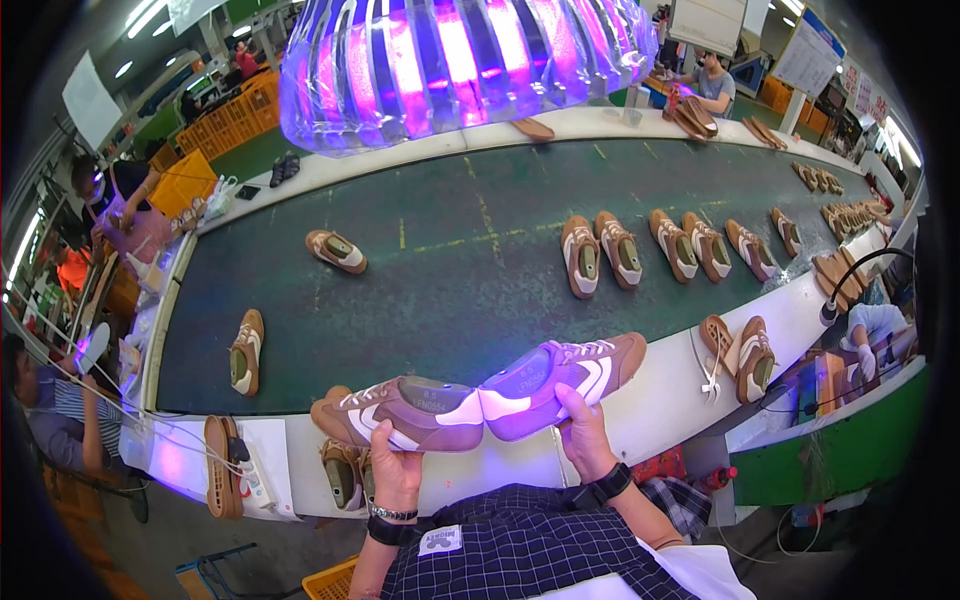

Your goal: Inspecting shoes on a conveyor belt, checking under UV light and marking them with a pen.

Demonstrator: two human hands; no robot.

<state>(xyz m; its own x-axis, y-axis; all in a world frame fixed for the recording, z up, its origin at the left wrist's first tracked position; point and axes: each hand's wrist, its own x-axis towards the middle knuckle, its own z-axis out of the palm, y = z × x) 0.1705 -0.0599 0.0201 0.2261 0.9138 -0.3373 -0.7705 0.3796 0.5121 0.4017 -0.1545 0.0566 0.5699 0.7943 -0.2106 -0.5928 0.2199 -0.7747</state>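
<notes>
Just above the near edge of the bench, I hold two brown sneakers with white stripes, heel to heel, toes pointing outward. My left hand (pixel 397 480) grips the left sneaker (pixel 435 420), its thumb against the near side. The right sneaker (pixel 545 400), tinted violet by light, is in my right hand (pixel 585 440), thumb on its side and fingers mostly hidden beneath. A greenish shoe last fills each opening. Below the left sneaker, more brown shoes (pixel 343 475) rest on the bench, partly covered by my hand.
A lamp (pixel 465 70) glowing violet under clear plastic hangs ahead. Brown sneakers (pixel 582 258) line the green conveyor belt (pixel 430 310). Soles (pixel 218 465) and a power strip (pixel 258 480) lie left on the white bench; another sneaker (pixel 755 360) stands right. People work around.
</notes>
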